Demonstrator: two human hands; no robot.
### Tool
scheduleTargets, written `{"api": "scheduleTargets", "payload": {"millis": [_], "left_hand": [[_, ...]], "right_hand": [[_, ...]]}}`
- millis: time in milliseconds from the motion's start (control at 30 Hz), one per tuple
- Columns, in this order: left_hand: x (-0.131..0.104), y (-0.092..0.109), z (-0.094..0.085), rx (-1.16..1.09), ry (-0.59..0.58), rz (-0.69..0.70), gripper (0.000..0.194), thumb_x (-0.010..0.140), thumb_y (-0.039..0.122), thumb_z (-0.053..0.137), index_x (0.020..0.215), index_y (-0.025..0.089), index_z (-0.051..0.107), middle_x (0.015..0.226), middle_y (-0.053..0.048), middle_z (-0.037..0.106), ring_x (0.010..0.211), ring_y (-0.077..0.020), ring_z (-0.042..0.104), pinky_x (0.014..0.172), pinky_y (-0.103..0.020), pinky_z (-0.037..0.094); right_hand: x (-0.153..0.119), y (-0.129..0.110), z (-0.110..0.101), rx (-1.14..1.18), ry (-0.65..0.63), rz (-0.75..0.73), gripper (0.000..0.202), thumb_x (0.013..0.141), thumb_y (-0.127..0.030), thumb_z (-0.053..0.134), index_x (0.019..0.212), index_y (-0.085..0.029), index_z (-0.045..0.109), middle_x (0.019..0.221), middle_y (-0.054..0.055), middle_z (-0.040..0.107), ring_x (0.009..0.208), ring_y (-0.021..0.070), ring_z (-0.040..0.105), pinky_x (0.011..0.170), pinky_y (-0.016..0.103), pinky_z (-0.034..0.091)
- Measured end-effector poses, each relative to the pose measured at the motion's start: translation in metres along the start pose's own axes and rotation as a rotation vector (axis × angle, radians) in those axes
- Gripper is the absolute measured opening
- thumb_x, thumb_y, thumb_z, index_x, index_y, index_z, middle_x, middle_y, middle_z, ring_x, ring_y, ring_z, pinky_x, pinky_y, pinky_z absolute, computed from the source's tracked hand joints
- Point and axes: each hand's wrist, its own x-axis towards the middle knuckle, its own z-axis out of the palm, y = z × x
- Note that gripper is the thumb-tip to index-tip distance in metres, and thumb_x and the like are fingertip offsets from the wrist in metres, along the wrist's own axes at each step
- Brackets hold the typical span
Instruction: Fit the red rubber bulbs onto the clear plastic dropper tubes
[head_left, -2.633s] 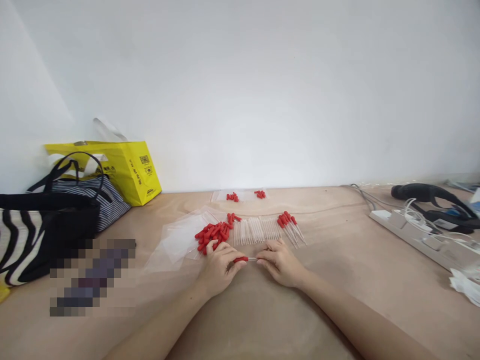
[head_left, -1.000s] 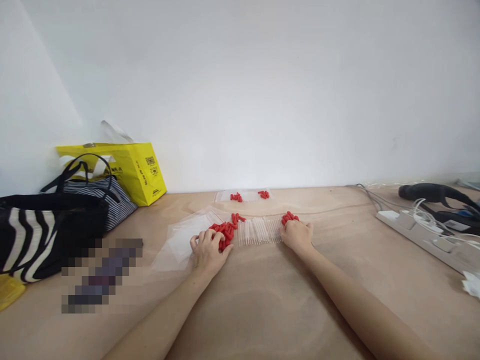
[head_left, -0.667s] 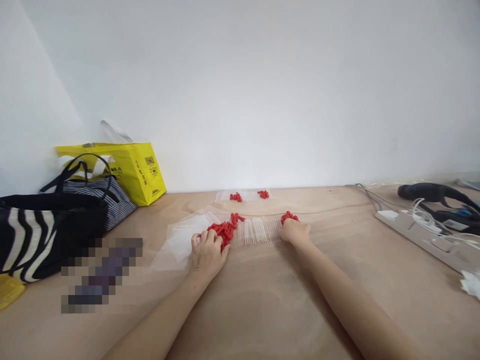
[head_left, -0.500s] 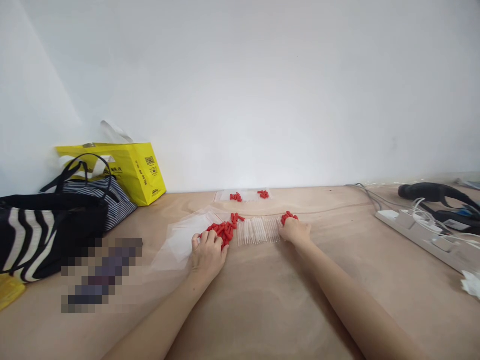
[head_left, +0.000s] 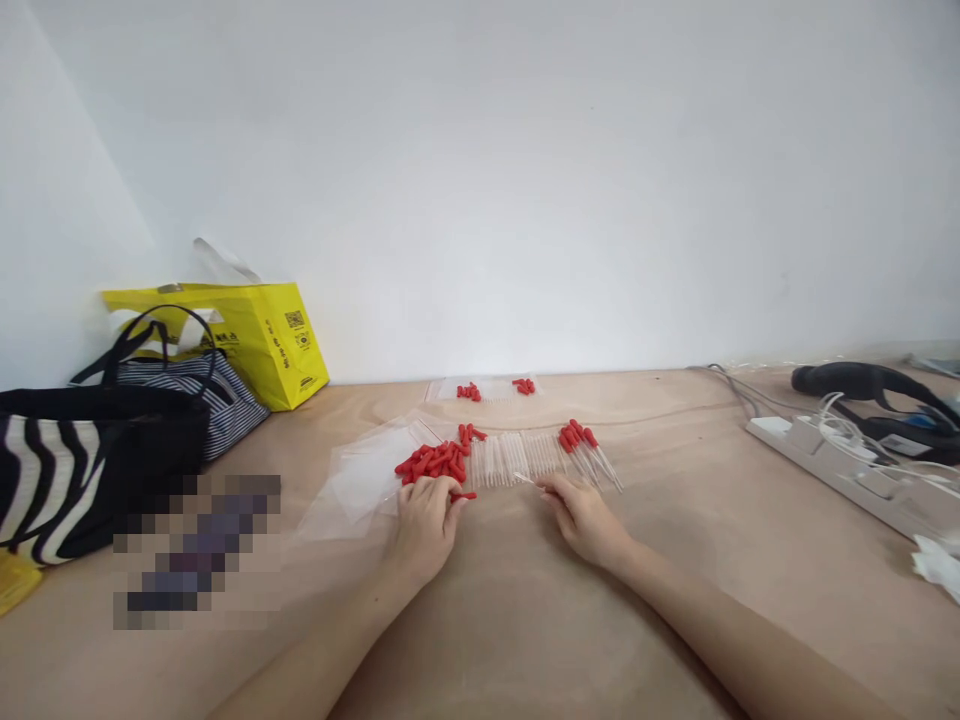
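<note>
My left hand (head_left: 426, 528) is closed on a red rubber dropper bulb (head_left: 466, 496), whose end sticks out to the right past the thumb. Just beyond that hand lies a pile of red bulbs (head_left: 431, 461). My right hand (head_left: 590, 522) pinches a thin clear glass dropper tube (head_left: 524, 479) that points left toward the bulb; the two are apart. Behind it a row of clear tubes (head_left: 495, 461) lies side by side on the table. Several droppers with red bulbs fitted on tubes (head_left: 589, 452) lie right of the row.
Clear plastic bags (head_left: 356, 480) lie left of the pile. By the wall, another clear bag (head_left: 495, 390) has red bulbs on it or in it. A yellow bag (head_left: 289, 345) and a black bag (head_left: 105, 470) stand left. A power strip (head_left: 840, 470) with cables lies right.
My right hand has moved left and nearer from the fitted droppers, uncovering them, and now holds a tube. My left hand has drawn back from the pile with a bulb.
</note>
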Motion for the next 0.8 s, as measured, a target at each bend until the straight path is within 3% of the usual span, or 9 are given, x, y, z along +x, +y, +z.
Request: {"api": "scheduleTargets", "payload": {"millis": [167, 367, 533, 800], "left_hand": [[-0.003, 0.01, 0.012, -0.171, -0.083, 0.02, 0.021, 0.085, 0.021, 0.037, 0.101, 0.021, 0.051, 0.091, -0.002, 0.062, 0.086, -0.0186, 0.052, 0.076, -0.035, 0.031], [-0.002, 0.013, 0.011, -0.182, -0.104, 0.038, 0.022, 0.086, 0.021, 0.036, 0.091, 0.023, 0.057, 0.089, 0.0, 0.063, 0.085, -0.0179, 0.052, 0.073, -0.034, 0.028], [-0.003, 0.014, 0.01, -0.226, -0.123, 0.01, 0.019, 0.086, 0.026, 0.038, 0.089, 0.023, 0.057, 0.087, 0.002, 0.063, 0.083, -0.0169, 0.052, 0.074, -0.034, 0.027], [-0.003, 0.015, 0.009, -0.24, -0.106, -0.003, 0.018, 0.086, 0.028, 0.038, 0.088, 0.024, 0.055, 0.087, 0.003, 0.063, 0.082, -0.0164, 0.052, 0.075, -0.033, 0.026]], "right_hand": [[0.001, -0.011, 0.008, 0.038, -0.061, -0.073, 0.032, 0.083, -0.01, 0.034, 0.108, -0.023, 0.051, 0.093, 0.004, 0.061, 0.083, 0.0155, 0.053, 0.075, 0.031, 0.035], [0.0, -0.016, 0.011, 0.022, -0.108, -0.109, 0.034, 0.083, -0.008, 0.036, 0.11, -0.022, 0.052, 0.086, 0.003, 0.061, 0.079, 0.0142, 0.053, 0.076, 0.03, 0.032], [-0.001, -0.015, 0.014, -0.008, -0.051, -0.152, 0.031, 0.083, -0.009, 0.037, 0.106, -0.02, 0.055, 0.079, 0.004, 0.06, 0.072, 0.0133, 0.052, 0.073, 0.03, 0.032], [0.0, -0.02, 0.011, 0.024, 0.01, -0.146, 0.037, 0.08, -0.005, 0.037, 0.111, -0.02, 0.051, 0.086, 0.004, 0.06, 0.077, 0.0136, 0.052, 0.072, 0.029, 0.031]]}}
